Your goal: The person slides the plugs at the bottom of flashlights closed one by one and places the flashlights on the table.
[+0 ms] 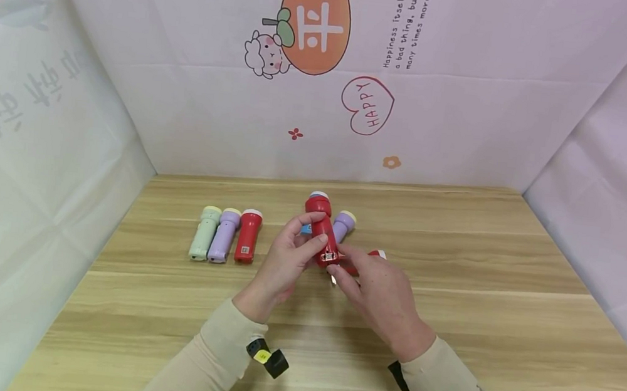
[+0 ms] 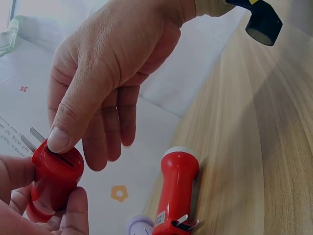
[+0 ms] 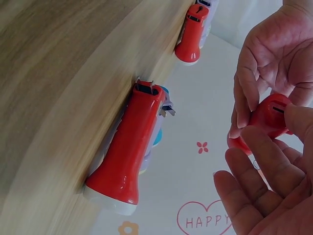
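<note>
Left hand (image 1: pixel 285 259) holding red flashlight (image 1: pixel 329 231), right hand (image 1: pixel 386 290) touching, table's side edges (image 1: pixel 99 264) distant

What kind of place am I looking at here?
Probably a makeshift tabletop work booth, perhaps indoors: a wood-grain table, white sheeting with printed drawings and lettering hung behind it and at both sides, and three flashlights lined up toward the left.

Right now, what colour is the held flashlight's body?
Red; the flashlight's body shows best in the head view.
</note>
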`<action>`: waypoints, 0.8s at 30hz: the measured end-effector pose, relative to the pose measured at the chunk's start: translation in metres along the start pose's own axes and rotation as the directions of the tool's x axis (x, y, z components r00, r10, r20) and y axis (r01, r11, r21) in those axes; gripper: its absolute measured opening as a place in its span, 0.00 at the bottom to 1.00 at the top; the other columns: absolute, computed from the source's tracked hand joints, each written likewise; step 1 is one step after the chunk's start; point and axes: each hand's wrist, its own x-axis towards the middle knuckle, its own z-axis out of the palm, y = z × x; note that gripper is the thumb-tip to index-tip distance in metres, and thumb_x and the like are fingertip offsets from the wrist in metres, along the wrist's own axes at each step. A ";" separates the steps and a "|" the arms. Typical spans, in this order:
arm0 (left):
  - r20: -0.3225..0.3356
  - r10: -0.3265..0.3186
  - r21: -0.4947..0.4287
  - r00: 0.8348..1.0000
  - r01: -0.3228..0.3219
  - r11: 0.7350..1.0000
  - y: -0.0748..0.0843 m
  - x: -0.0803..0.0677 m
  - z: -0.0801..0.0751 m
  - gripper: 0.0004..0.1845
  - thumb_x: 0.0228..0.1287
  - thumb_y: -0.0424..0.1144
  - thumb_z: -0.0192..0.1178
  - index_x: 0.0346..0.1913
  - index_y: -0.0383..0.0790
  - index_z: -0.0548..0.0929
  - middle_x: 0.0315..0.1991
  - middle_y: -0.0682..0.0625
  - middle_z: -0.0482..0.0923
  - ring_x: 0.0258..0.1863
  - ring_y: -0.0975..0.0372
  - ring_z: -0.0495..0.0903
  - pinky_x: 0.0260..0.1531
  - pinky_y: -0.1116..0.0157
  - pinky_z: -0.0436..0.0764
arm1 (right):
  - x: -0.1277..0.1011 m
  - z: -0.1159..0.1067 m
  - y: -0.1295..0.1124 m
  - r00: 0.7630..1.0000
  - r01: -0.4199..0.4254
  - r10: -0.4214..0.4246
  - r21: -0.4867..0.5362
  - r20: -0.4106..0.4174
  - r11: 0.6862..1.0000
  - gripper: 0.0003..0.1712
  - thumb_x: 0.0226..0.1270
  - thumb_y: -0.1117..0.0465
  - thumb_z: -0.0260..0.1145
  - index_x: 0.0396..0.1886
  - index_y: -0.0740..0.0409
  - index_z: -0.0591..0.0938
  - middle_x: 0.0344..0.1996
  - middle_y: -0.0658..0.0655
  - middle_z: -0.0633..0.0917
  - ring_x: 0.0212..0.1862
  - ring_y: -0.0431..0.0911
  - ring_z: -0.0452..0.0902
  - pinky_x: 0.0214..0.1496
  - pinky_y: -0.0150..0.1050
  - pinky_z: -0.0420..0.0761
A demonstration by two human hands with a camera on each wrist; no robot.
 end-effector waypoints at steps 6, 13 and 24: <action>0.003 -0.010 0.000 1.000 0.010 1.000 0.001 -0.002 -0.001 0.23 0.76 0.35 0.61 0.70 0.51 0.75 0.63 0.41 0.77 0.54 0.56 0.81 0.55 0.56 0.85 | -0.001 0.002 0.002 0.999 0.026 -0.025 0.019 -0.047 0.999 0.26 0.65 0.52 0.78 0.59 0.56 0.84 0.38 0.53 0.93 0.35 0.45 0.90 0.30 0.40 0.84; 0.020 -0.006 0.002 1.000 0.006 1.000 0.001 -0.004 -0.002 0.24 0.76 0.36 0.61 0.71 0.52 0.74 0.63 0.41 0.78 0.54 0.56 0.83 0.57 0.55 0.85 | 0.000 0.003 0.001 0.999 0.000 0.003 0.074 -0.035 0.997 0.25 0.66 0.53 0.77 0.59 0.56 0.84 0.39 0.54 0.93 0.38 0.46 0.91 0.34 0.42 0.87; 0.030 -0.014 -0.022 0.999 0.015 1.000 0.001 -0.004 -0.002 0.25 0.77 0.35 0.60 0.73 0.52 0.74 0.61 0.39 0.79 0.52 0.57 0.83 0.55 0.59 0.86 | -0.001 0.000 -0.001 0.998 -0.069 0.069 0.175 0.007 0.982 0.27 0.67 0.53 0.76 0.63 0.55 0.82 0.42 0.53 0.93 0.40 0.44 0.91 0.36 0.41 0.87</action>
